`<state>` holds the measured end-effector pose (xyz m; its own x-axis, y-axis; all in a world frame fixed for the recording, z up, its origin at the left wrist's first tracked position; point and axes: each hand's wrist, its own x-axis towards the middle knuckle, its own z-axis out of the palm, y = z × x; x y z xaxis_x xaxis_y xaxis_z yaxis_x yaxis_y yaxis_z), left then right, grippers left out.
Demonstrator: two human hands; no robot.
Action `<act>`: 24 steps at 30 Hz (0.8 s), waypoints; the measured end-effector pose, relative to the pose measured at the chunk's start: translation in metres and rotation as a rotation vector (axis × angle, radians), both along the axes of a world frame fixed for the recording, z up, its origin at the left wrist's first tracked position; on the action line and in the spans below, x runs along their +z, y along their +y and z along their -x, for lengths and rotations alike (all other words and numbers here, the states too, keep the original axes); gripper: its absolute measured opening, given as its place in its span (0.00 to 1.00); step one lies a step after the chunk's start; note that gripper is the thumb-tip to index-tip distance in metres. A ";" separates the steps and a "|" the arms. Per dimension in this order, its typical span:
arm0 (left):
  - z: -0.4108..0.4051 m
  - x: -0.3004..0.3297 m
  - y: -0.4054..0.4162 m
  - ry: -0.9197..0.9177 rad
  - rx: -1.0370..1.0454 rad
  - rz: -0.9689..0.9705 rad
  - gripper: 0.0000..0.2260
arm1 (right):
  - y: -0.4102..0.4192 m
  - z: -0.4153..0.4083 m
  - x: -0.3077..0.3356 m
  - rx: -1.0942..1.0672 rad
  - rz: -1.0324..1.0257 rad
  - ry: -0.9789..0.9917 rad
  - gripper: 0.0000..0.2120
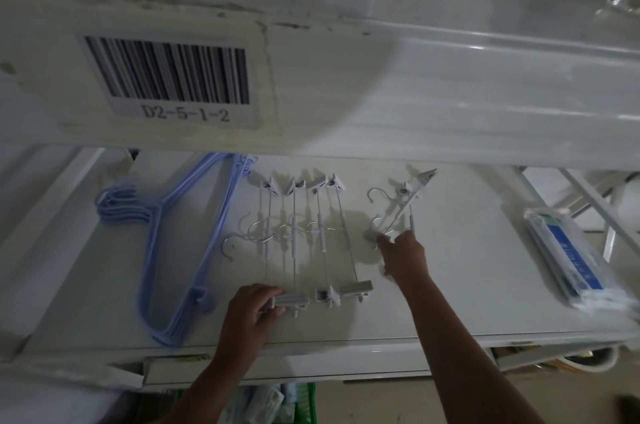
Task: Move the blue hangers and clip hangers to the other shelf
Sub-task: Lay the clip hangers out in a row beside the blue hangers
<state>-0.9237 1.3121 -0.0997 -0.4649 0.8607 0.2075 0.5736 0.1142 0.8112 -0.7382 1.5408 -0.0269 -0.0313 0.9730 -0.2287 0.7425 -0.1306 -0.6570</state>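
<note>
A stack of blue hangers (pixel 180 243) lies on the left of the white shelf (pixel 467 285). Several white clip hangers (pixel 304 236) with metal hooks lie side by side in the middle. My left hand (pixel 251 313) grips the near clip of the leftmost ones at the shelf's front. Farther right and deeper in lies another small bunch of clip hangers (pixel 403 205). My right hand (pixel 403 255) reaches to its near end, fingertips pinching the near clip and hooks.
An upper shelf beam with a barcode label (pixel 166 77) reading D2-5-1-2 hangs over the back of the shelf. A plastic-wrapped packet (pixel 571 264) with a blue label lies at the right edge. A green crate (pixel 298 399) sits below the shelf.
</note>
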 end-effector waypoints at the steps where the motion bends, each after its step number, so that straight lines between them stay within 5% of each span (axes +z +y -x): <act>1: 0.000 0.000 0.000 0.000 0.002 0.003 0.13 | 0.006 0.003 -0.002 -0.006 0.064 0.021 0.26; 10: -0.001 -0.001 0.001 0.024 0.026 0.018 0.14 | 0.026 -0.008 -0.025 -0.034 0.213 0.142 0.07; 17: -0.001 -0.004 0.000 0.016 0.040 0.033 0.13 | 0.034 -0.038 0.002 -0.111 0.418 0.604 0.11; 24: -0.002 -0.006 0.000 0.009 0.044 0.020 0.13 | 0.015 -0.044 0.031 0.142 0.414 0.545 0.05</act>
